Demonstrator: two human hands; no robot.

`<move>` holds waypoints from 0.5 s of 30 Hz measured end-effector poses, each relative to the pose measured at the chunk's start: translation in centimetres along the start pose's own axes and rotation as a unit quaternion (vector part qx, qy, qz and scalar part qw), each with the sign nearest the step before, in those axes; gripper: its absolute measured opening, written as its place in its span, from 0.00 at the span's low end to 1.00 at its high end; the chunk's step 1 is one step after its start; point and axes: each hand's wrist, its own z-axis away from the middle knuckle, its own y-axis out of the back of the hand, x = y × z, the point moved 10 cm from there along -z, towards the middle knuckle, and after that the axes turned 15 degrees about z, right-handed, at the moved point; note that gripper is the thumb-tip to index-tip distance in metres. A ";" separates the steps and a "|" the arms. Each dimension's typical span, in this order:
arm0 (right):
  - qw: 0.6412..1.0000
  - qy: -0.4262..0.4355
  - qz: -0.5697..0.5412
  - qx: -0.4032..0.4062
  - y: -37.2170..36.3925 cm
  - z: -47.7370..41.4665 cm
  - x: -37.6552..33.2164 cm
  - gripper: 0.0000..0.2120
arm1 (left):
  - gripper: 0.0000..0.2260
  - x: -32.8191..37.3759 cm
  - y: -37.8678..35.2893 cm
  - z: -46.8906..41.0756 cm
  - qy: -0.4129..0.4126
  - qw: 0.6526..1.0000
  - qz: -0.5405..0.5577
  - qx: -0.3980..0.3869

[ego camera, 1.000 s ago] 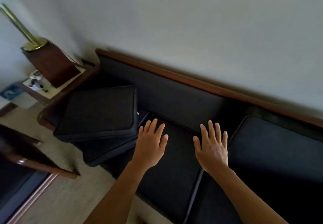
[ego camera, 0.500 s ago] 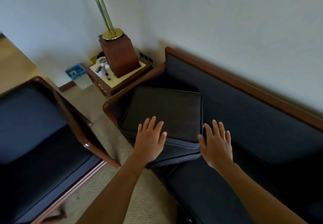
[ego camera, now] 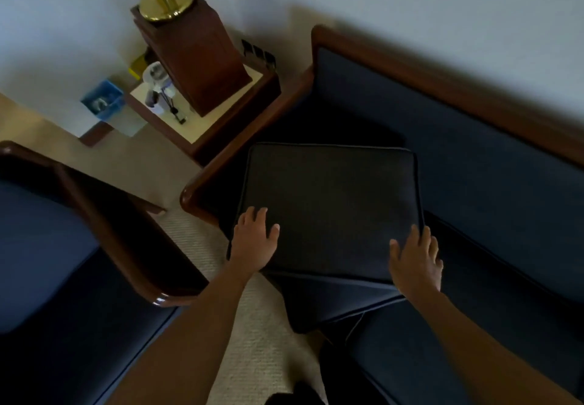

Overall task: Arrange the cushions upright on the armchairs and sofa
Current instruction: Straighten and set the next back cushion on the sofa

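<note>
A dark square cushion [ego camera: 331,208] lies flat on top of a second dark cushion [ego camera: 335,303] at the left end of the navy sofa [ego camera: 474,158]. My left hand [ego camera: 254,240] rests on the top cushion's near left corner, fingers spread over its edge. On the near right corner sits my right hand [ego camera: 415,261], with fingers wrapping the side edge. Both hands touch the cushion; whether they clamp it is unclear. The lower cushion sticks out past the sofa's front edge.
A navy armchair [ego camera: 47,246] with a wooden arm [ego camera: 126,231] stands at the left. Between chair and sofa is beige carpet [ego camera: 259,341]. A side table [ego camera: 205,126] carries a wooden lamp base [ego camera: 196,54] with a brass pole. A blue box [ego camera: 102,103] sits by the wall.
My view has swung left along the sofa toward the stacked cushions. Both hands moved from hovering over the seat to the top cushion's near corners and spread apart.
</note>
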 end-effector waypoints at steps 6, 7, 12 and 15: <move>0.988 -0.130 -0.088 0.008 -3.8 -1.1 1.5 0.39 | 0.47 -5.9 -1.5 -5.0 0.075 0.996 0.051 0.004; 0.983 -0.149 -0.102 0.022 -3.9 -1.0 1.8 0.40 | 0.51 -6.6 -1.5 -5.6 0.092 0.992 0.085 0.007; 0.955 -0.242 -0.173 0.008 -5.2 0.2 3.5 0.47 | 0.69 -11.2 -2.8 -7.7 0.177 0.947 0.266 -0.034; 0.940 -0.262 -0.220 0.002 -5.5 0.8 4.2 0.45 | 0.61 -13.0 -3.0 -8.6 0.180 0.926 0.328 -0.046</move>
